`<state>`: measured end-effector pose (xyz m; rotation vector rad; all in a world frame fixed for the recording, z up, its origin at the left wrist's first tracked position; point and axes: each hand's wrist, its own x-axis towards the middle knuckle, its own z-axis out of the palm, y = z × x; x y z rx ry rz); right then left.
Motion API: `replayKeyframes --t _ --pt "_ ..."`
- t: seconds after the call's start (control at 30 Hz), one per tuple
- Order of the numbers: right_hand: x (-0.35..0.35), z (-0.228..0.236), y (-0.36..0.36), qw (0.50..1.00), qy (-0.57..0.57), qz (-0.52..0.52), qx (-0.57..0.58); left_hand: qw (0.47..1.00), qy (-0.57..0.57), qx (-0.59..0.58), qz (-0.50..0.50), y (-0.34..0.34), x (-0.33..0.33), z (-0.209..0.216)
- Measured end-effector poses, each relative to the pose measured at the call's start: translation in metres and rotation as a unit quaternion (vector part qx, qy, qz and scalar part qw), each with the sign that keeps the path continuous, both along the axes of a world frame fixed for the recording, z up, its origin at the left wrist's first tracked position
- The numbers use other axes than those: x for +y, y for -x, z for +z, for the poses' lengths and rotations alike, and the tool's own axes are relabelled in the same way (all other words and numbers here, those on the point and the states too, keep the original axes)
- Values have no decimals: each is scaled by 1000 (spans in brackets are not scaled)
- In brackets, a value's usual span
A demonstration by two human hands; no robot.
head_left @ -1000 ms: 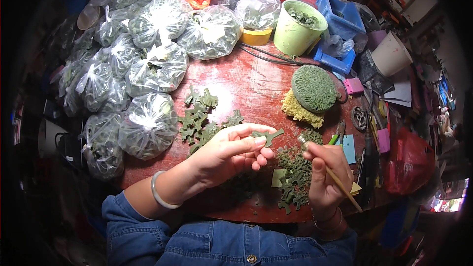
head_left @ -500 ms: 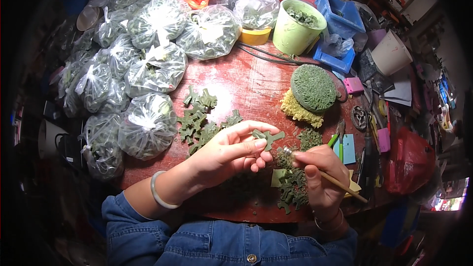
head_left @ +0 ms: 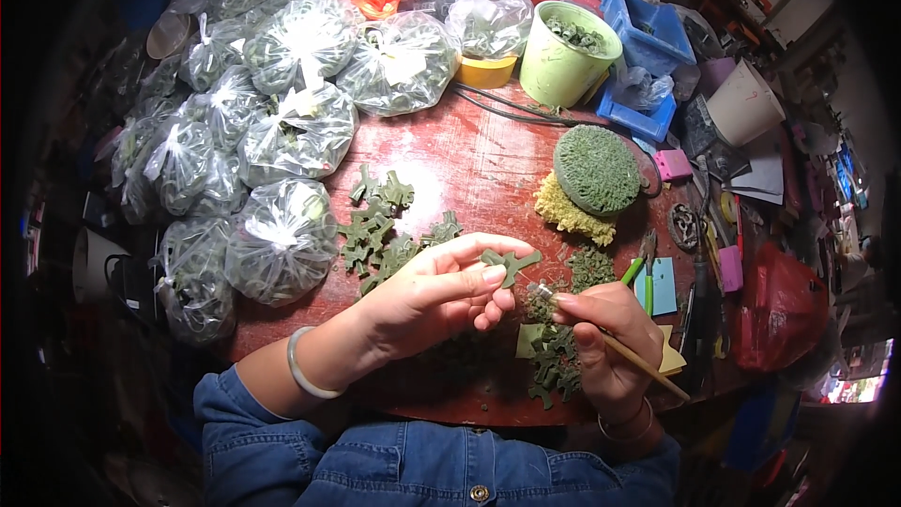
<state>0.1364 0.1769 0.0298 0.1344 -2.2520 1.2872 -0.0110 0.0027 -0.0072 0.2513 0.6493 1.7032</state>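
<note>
Near edge: small green pieces (head_left: 547, 377) lie heaped close to the rim of the red table (head_left: 441, 404). A forearm swept across them could, in my judgement, push some off.

Right hand (head_left: 615, 333): fingers closed on the wooden handle of a tool (head_left: 642, 366), its metal tip pointing at the other hand. Should it slip, the tip could mark the piece or strike a fingertip.

Left hand (head_left: 432, 286): thumb and forefinger pinch one forked green piece (head_left: 511, 266), raised above the table. The tip is just beside it; contact cannot be confirmed. Too hard a pinch could bend or snap a thin arm; too light a one could drop it into the crumbs (head_left: 589, 268) beyond.

Farther on, left: another heap (head_left: 371, 235) of similar pieces. A dropped one would be hard to tell apart.

Beyond, right: a green disc (head_left: 598, 169) sits tilted over a yellow block (head_left: 571, 209); a knock could tip it.

Far side: a cable (head_left: 516, 114) runs past the tub (head_left: 566, 61); a snag could drag on neighbouring items.
</note>
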Motion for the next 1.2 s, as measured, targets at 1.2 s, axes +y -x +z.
replayKeyframes --t 1.2 --pt "0 1 2 997 -75 5 -15 990 55 83 103 -7 4 1"
